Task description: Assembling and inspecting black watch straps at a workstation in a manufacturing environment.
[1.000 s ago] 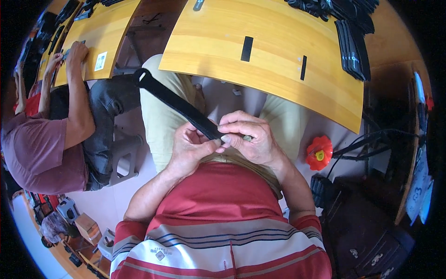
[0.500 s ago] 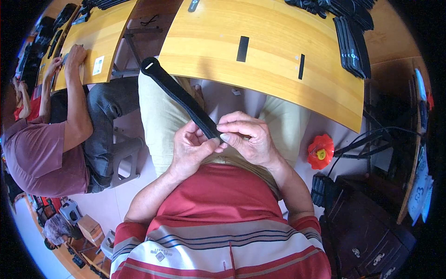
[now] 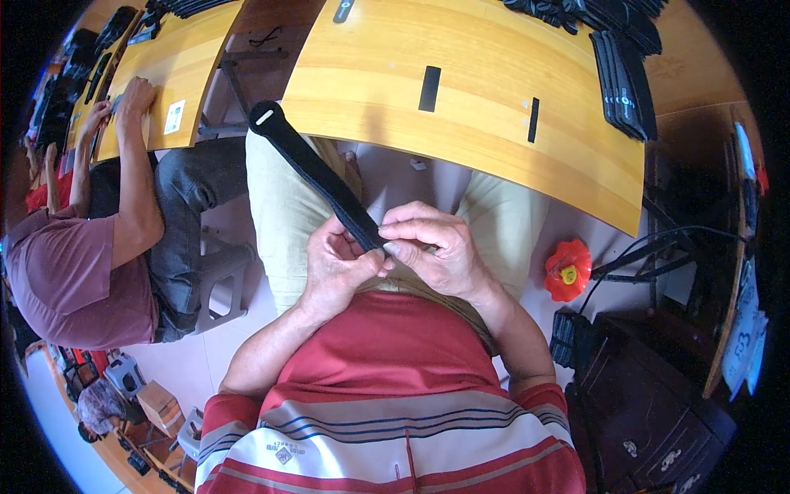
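so, both hands (image 3: 336,267) (image 3: 439,249) pinching end of matte black fabric strap (image 3: 323,181), far tip (image 3: 276,123) rounded, slotted; wood-grained tabletop (image 3: 485,90) beyond.

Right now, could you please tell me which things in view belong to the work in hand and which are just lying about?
In use, or probably belonging:
black strap, held by left hand and right hand
stacked black pieces on the table

Apparently just lying about:
red flower-shaped object
cardboard box

Red flower-shaped object (image 3: 568,270), brown cardboard box (image 3: 160,407), dark cabinet (image 3: 650,395)
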Motion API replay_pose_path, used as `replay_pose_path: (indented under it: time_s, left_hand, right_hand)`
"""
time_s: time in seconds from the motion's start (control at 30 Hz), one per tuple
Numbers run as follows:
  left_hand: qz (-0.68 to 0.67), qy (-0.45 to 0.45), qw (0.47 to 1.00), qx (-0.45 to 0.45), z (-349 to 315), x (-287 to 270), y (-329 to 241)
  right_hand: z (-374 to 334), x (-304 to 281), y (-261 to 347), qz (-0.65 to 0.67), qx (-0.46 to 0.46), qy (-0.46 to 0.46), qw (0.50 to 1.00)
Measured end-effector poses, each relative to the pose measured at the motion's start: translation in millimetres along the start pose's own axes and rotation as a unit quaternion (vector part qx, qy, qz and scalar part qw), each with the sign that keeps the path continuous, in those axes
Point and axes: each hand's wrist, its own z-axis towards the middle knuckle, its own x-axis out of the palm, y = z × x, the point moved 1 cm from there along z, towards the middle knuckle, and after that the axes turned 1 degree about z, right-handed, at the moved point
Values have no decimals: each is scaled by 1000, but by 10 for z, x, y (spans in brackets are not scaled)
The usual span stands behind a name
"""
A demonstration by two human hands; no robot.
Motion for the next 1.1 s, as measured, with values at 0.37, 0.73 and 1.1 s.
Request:
replay_pose_path:
  time_s: [0.37, 0.73, 1.1]
  left_hand:
    - [-15, -59, 998, -27, 37, 47, -24]
    - [27, -66, 997, -41, -1, 28, 14]
    - [65, -60, 996, -28, -20, 42, 63]
  right_hand:
    - [45, -74, 144, -75, -17, 26, 997]
    - [28, -87, 189, -128, -18, 63, 990]
    - [-13, -107, 134, -162, -29, 94, 982]
